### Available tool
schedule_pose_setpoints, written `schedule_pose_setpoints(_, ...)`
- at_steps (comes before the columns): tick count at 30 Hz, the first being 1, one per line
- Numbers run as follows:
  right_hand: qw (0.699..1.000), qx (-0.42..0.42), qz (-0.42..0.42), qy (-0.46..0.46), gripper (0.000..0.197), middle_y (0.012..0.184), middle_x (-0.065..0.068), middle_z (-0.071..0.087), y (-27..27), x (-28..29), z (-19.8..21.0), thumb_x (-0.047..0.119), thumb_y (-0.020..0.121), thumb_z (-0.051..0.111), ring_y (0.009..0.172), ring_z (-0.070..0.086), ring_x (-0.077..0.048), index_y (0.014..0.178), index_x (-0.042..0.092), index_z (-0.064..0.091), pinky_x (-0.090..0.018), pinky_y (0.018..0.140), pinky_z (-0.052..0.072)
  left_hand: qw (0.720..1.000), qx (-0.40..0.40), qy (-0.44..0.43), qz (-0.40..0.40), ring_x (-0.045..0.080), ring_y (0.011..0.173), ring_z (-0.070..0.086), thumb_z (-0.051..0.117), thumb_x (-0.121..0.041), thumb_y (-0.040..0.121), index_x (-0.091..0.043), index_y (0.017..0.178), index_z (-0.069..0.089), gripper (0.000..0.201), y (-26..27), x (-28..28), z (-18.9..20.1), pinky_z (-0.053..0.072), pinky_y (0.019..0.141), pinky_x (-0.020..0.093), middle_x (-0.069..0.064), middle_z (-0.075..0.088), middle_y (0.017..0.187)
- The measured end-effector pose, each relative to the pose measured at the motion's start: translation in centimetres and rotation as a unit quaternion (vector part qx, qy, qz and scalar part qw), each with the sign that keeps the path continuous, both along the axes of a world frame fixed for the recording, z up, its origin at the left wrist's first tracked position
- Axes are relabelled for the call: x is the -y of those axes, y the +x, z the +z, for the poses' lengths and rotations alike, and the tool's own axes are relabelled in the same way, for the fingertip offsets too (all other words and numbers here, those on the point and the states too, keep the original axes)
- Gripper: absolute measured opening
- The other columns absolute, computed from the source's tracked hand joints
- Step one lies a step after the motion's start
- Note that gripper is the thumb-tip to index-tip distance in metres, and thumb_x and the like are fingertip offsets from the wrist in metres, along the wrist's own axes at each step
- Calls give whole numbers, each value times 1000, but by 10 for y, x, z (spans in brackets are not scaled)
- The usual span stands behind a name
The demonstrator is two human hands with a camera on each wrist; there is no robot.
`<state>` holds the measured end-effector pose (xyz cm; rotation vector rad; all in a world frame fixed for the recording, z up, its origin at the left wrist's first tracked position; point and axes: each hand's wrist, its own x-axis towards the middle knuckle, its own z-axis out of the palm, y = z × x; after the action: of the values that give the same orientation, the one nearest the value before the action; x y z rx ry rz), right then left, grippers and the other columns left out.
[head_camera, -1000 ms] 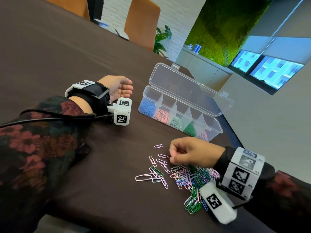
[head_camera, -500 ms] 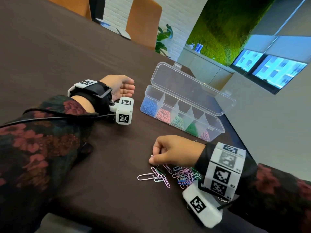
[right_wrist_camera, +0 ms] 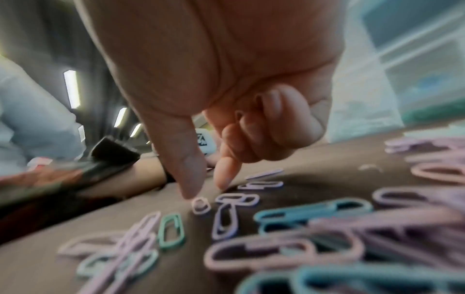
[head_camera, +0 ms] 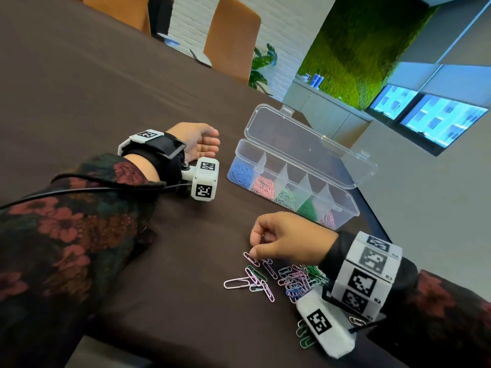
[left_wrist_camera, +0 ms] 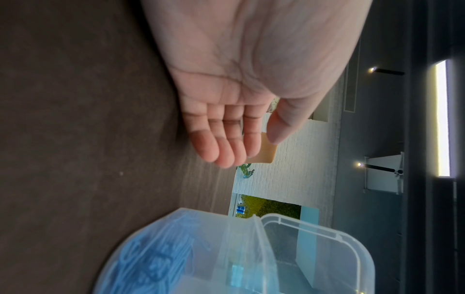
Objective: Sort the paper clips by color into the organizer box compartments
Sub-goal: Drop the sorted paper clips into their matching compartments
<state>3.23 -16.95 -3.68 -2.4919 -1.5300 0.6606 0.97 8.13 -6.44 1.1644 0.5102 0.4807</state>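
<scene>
The right hand (head_camera: pixel 285 239) hovers with its grip apart over a lilac clip (head_camera: pixel 251 258) to pinch it; the left hand (head_camera: pixel 198 140), relaxed, waits at the organizer box's (head_camera: pixel 345 208) nine o'clock.

Only readable txt: "R2" and "R3" on right wrist marker band (head_camera: pixel 365 277).

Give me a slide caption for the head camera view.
Right hand reaches into loose paper clips beside the open organizer box.
</scene>
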Motion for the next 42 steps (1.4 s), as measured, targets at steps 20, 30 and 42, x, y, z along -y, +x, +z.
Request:
schedule_pose_setpoints(20, 698, -524, -350, 341, 21, 60, -6, 47, 39, -12, 21, -5, 92, 32, 38, 43, -9, 81, 8, 44, -15, 34, 34, 1000, -4, -1, -2, 15, 64, 54, 47, -15, 95, -10, 86, 56, 14, 1, -1, -1, 50, 48, 17, 5, 55, 78)
schedule_pose_setpoints(30, 495, -610, -374, 493, 48, 137, -31, 37, 68, -37, 48, 36, 102, 33, 134, 32, -43, 132, 0, 41, -48, 110, 31, 1000, 0, -4, -6, 15, 65, 55, 46, -15, 95, -9, 84, 56, 16, 3, -3, -4, 51, 49, 17, 5, 55, 78)
schedule_pose_setpoints(42, 572, -562, -302, 516, 77, 155, -24, 11, 80, -36, 36, 61, 94, 28, 145, 8, -35, 149, 8, 20, -46, 117, 7, 1000, 0, -5, -5, 15, 67, 55, 44, -18, 97, -9, 86, 56, 19, 4, -4, -4, 52, 51, 18, 6, 56, 78)
